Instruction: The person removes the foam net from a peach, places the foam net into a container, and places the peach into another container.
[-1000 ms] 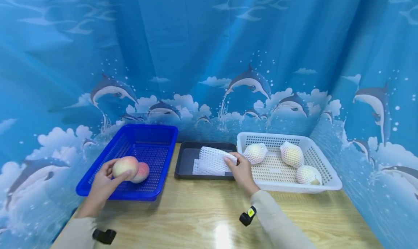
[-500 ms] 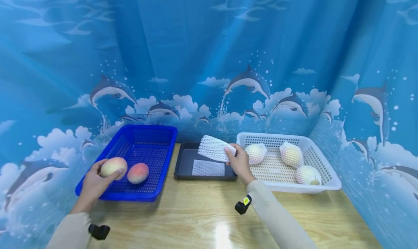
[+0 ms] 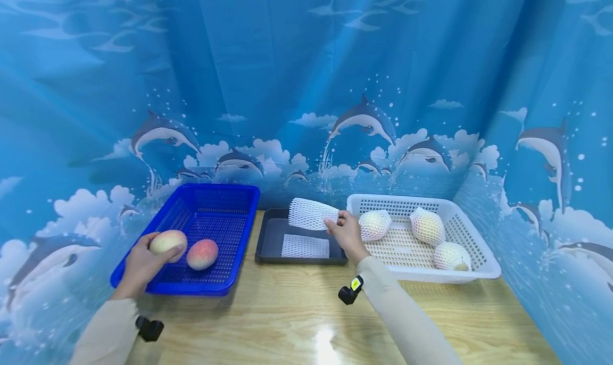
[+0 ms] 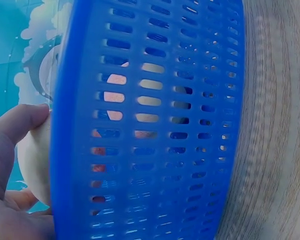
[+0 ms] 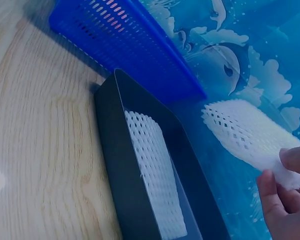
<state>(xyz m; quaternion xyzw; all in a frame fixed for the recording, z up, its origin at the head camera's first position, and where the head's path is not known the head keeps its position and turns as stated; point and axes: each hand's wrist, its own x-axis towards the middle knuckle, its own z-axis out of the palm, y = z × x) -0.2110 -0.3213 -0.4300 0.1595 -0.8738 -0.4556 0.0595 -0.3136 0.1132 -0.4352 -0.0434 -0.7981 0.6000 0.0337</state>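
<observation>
Nearest, a pale-sleeved left arm (image 3: 107, 330) and a pale-sleeved right arm (image 3: 407, 317) reach over the wood-grain tabletop (image 3: 249, 322), each with a small black device at the wrist. The two hands are well apart. The left hand (image 3: 140, 266) grips a pale yellow peach (image 3: 168, 244), thumb toward its near side, over the near left part of a blue basket (image 3: 198, 288). A pinker peach (image 3: 202, 254) lies on that basket's floor, just to the right of the held one. In the middle stands a dark tray (image 3: 272, 236) with a flat white foam net (image 3: 305, 246) lying inside. Above the tray, the right hand (image 3: 348, 236) pinches another foam net (image 3: 312, 214) by its right end, the rest stretching leftward. To the right, a white basket (image 3: 399, 250) holds three net-wrapped fruits: one at the near right (image 3: 452, 256), one at the left (image 3: 375, 225) and one farther back (image 3: 428, 226). Behind everything hangs a blue curtain (image 3: 268, 88) printed with leaping dolphins and clouds.
</observation>
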